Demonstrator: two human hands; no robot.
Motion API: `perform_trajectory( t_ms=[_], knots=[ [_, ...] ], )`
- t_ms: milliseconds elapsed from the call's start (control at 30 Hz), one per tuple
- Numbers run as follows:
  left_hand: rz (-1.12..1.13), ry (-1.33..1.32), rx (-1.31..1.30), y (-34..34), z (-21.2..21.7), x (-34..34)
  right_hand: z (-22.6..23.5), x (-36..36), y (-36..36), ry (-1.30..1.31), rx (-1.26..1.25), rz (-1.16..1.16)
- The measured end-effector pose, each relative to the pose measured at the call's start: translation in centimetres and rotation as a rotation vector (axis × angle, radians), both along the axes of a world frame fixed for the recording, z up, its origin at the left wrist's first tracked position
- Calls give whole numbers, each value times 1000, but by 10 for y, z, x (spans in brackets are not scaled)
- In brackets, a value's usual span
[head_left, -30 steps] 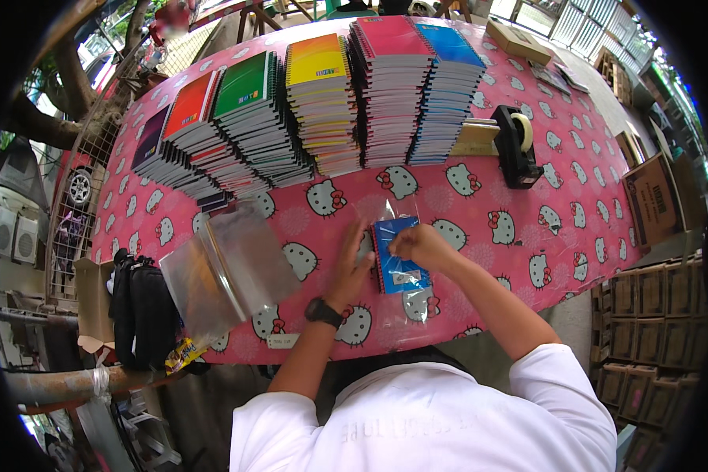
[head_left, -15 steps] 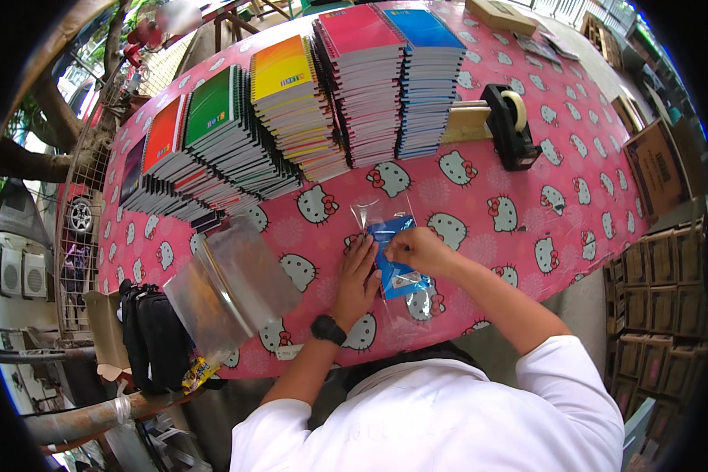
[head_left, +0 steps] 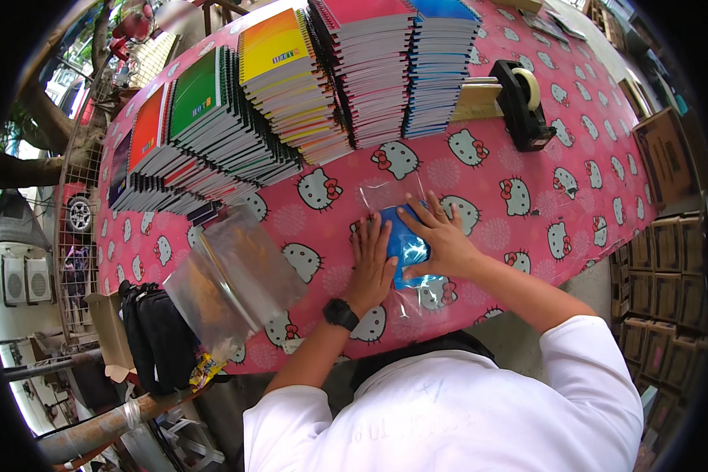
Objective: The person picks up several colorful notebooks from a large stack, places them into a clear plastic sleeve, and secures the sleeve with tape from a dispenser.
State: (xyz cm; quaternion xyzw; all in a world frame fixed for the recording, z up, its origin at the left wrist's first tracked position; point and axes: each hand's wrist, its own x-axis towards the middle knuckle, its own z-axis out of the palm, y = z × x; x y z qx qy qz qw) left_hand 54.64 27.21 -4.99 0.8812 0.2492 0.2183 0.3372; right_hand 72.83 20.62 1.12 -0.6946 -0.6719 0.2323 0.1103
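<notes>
A blue notebook (head_left: 406,245) lies on the pink table inside a clear plastic sleeve (head_left: 385,195), whose loose ends stick out past its far and near edges. Along its left edge my left hand (head_left: 371,263) rests flat, fingers stretched forward. My right hand (head_left: 447,245) is spread over the right side, fingertips on the far part and thumb near the lower edge. Neither hand grips anything. Glare and my fingers hide much of the cover. To the left lies a pile of clear plastic sleeves (head_left: 240,271).
Tall stacks of spiral notebooks stand across the back: orange (head_left: 146,134), green (head_left: 198,98), yellow (head_left: 275,47), pink (head_left: 370,71) and blue (head_left: 440,71). A black tape dispenser (head_left: 527,110) sits right of them. A black bag (head_left: 157,338) is at the table's left front corner.
My right hand has gone from bent, gathered fingers above the notebook to a spread palm on it. The white printed patch on the cover no longer shows. The whole view has shifted slightly.
</notes>
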Motion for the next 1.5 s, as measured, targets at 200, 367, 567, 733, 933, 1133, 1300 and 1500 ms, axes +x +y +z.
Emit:
perform_trajectory(
  t_ms=[200,367,567,733,933,1133,1300,1500],
  knots=[
    [-14,147,61,7,11,12,-6,-6,-1,24,52,-74],
    [10,224,48,13,22,13,5,30,-4,90,305,-131],
    [-5,191,16,11,21,13,7,266,-11,-278,719,-1056],
    [-15,192,37,9,21,16,-22,329,7,330,627,-936],
    [25,159,86,12,17,8,-3,290,-18,535,747,-825],
    [8,159,71,14,24,12,-22,219,0,1120,205,-1078],
    [10,127,93,17,29,14,24,53,27,846,-24,-307],
    [5,111,93,22,20,7,36,0,18,-189,-178,-263]
  ],
)
